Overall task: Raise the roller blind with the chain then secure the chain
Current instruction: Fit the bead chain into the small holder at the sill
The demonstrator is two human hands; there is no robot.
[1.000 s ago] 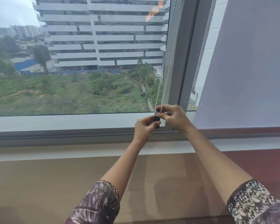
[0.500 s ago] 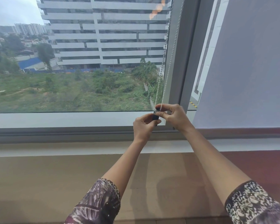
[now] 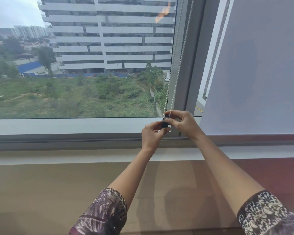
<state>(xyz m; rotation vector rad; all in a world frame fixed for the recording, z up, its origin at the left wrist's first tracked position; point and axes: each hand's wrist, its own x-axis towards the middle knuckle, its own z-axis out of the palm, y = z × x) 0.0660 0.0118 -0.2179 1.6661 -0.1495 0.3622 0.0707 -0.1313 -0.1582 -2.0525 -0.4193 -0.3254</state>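
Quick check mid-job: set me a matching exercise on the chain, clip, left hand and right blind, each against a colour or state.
Things:
1 chain
2 clip
3 left hand
4 right blind

States:
A lowered over the glass
B white beads, two strands
C black
D grips the clip from below

Pairs: 1-B, 2-C, 3-D, 4-A

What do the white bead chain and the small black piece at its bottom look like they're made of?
White bead chain: probably plastic, matte, evenly round white beads; painted metal is possible. Small black chain holder: looks like hard moulded plastic, dark with a pale clip on top; largely hidden, so uncertain.
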